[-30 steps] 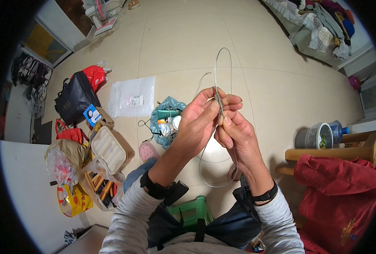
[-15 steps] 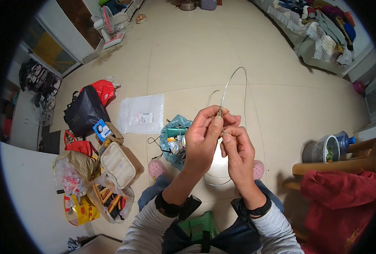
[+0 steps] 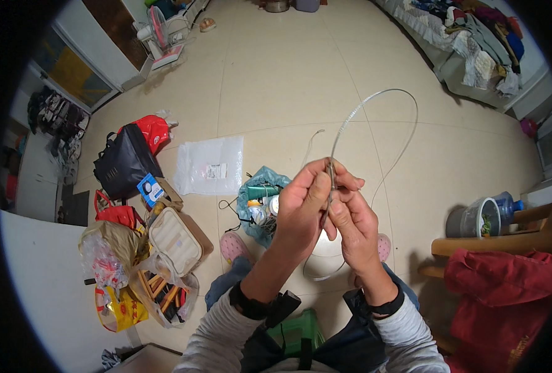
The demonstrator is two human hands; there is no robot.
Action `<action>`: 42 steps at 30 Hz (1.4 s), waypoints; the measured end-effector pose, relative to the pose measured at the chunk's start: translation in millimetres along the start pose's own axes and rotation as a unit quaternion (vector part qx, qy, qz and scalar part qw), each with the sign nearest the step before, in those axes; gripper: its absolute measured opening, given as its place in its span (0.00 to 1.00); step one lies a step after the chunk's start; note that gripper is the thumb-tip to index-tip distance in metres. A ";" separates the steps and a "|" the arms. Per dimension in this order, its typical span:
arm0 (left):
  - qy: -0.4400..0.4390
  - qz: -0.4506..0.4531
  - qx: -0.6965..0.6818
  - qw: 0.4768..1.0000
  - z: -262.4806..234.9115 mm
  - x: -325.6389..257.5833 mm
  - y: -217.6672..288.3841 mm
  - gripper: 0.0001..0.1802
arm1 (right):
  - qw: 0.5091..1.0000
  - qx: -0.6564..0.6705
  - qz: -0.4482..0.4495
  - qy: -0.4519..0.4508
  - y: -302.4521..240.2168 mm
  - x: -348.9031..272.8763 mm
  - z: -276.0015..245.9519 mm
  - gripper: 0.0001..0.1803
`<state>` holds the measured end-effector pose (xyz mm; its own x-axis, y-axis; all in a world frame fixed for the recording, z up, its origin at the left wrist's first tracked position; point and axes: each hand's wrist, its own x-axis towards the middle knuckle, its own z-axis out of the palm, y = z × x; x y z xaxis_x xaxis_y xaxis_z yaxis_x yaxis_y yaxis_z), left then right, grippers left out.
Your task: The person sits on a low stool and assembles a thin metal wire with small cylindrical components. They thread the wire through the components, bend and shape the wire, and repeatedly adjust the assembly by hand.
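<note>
A thin silvery wire cable (image 3: 351,113) arches up from between my hands in a wide loop and crosses itself on the right. My left hand (image 3: 305,202) pinches it between thumb and fingers, at a narrow metal-looking piece that stands upright. Just below, my right hand (image 3: 355,227) is closed on the lower part of the same cable, its fingertips almost touching the left ones. A thinner free end bends over behind my left hand. More of the cable curves beneath my wrists, beside a round white surface (image 3: 327,244) partly hidden by my hands.
A blue plastic drawstring bag (image 3: 264,235) with small goods sits left of my hands, near a white bubble mailer (image 3: 207,168). Further left stand a black bag (image 3: 128,165), a beige case (image 3: 173,239) and several carrier bags. A wooden chair (image 3: 493,247) with red cloth stands right.
The cable's loop has swung right and spread wider. Both hands have shifted slightly right, and more of the narrow metal-looking piece shows between the fingers.
</note>
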<state>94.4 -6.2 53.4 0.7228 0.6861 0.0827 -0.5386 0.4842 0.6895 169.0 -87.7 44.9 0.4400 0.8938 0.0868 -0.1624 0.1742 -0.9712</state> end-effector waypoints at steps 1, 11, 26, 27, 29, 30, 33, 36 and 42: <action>0.009 -0.005 -0.004 1.000 0.5 1.2 -0.3 0.14 | 0.999 0.029 0.020 -0.014 -1.2 1.1 -0.4 0.13; 0.037 -0.058 -0.072 0.995 -8.2 5.9 -13.6 0.14 | 0.995 0.051 0.083 -0.006 -9.4 3.4 -7.7 0.13; 0.067 -0.084 -0.075 0.991 -17.3 7.6 -33.8 0.17 | 0.911 0.336 0.241 -0.003 -10.3 -0.4 -36.9 0.14; 0.069 -0.087 -0.084 0.990 -16.7 7.2 -33.8 0.16 | 0.908 0.343 0.240 -0.007 -10.3 -0.8 -37.7 0.14; 0.072 -0.093 -0.101 0.988 -16.4 5.9 -32.8 0.15 | 0.904 0.351 0.243 -0.009 -10.2 -1.1 -38.5 0.13; 0.073 -0.090 -0.094 0.989 -16.6 5.4 -32.3 0.14 | 0.903 0.352 0.247 -0.009 -10.2 -0.7 -38.3 0.13; 0.059 -0.083 -0.070 0.992 -12.9 6.2 -27.3 0.13 | 0.871 0.415 0.264 -0.018 -8.4 0.8 -42.4 0.12; 0.014 -0.070 -0.027 0.997 -10.2 7.1 -21.2 0.13 | 0.845 0.461 0.269 -0.037 -9.2 0.5 -48.0 0.12; -0.041 -0.057 0.024 0.997 -15.2 5.6 -17.4 0.15 | 0.861 0.427 0.266 -0.070 -13.3 -0.2 -49.9 0.13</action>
<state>101.2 -2.5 30.9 0.8122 0.5805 0.0580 -0.4307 0.5296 0.7308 215.1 -110.9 46.8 0.0028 0.9718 -0.2360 -0.9253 -0.0870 -0.3690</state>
